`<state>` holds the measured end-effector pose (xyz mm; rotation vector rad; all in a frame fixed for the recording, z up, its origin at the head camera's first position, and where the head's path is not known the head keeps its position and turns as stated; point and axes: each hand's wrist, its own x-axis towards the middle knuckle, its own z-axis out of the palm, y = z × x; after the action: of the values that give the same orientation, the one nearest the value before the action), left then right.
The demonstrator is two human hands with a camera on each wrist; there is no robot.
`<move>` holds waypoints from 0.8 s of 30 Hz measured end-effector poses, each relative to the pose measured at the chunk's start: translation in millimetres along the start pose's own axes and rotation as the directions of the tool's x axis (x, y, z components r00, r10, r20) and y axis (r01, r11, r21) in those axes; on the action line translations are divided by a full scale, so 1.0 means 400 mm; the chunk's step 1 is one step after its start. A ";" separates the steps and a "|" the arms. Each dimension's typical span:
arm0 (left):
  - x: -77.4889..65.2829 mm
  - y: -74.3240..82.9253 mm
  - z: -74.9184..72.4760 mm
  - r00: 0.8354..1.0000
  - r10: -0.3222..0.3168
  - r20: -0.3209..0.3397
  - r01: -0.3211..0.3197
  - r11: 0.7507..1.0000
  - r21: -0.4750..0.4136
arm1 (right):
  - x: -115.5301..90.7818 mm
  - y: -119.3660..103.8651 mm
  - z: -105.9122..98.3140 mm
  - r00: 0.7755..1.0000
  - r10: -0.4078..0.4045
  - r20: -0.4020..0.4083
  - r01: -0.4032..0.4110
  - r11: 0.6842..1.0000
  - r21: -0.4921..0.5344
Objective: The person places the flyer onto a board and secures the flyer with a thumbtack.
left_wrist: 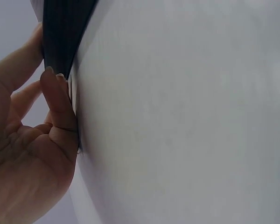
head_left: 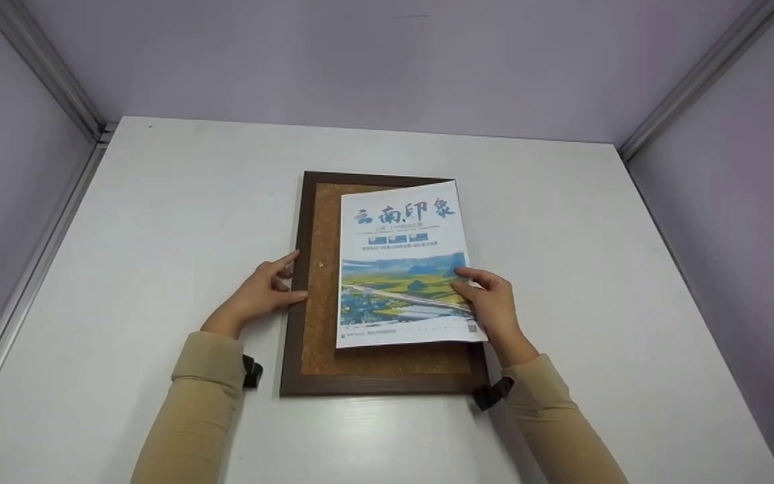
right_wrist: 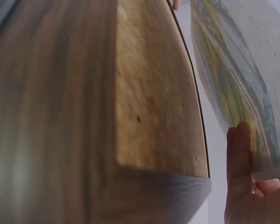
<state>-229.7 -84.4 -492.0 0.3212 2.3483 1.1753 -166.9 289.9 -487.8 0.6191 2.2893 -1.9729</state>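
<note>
A dark brown picture frame point(head_left: 380, 385) with a mottled brown panel point(head_left: 323, 282) inside lies on the white table. My left hand point(head_left: 256, 296) grips its left side bar, thumb on the face. In the left wrist view, fingers also meet the dark bar point(left_wrist: 65, 32). Between thumb and fingers, my right hand point(head_left: 494, 306) pinches the right edge of a printed poster point(head_left: 400, 296) with Chinese characters and a landscape. The poster slants over the frame, covering much of the panel. The right wrist view shows the sheet point(right_wrist: 238, 88) raised off the panel point(right_wrist: 154, 93).
The white table point(head_left: 595, 269) extends around the frame. Pale purple walls point(head_left: 373, 67) stand behind and at both sides, with metal rails at the corners. A small black device point(head_left: 251, 372) is worn at each wrist by the beige sleeves point(head_left: 192, 410).
</note>
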 end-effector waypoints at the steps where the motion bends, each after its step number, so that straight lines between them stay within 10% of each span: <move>1: 0.000 0.000 0.001 1.000 0.001 0.000 -0.001 1.000 0.003 | 0.000 0.001 0.003 1.000 -0.003 0.007 0.003 1.000 0.004; 24: 0.004 0.008 0.011 1.000 -0.012 -0.013 0.012 1.000 0.011 | 0.018 0.018 0.031 0.989 -0.013 0.149 0.065 0.937 -0.344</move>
<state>-228.7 -78.7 -492.1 0.3043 2.3653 1.1621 -173.6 280.5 -498.9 0.3859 2.4859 -1.5074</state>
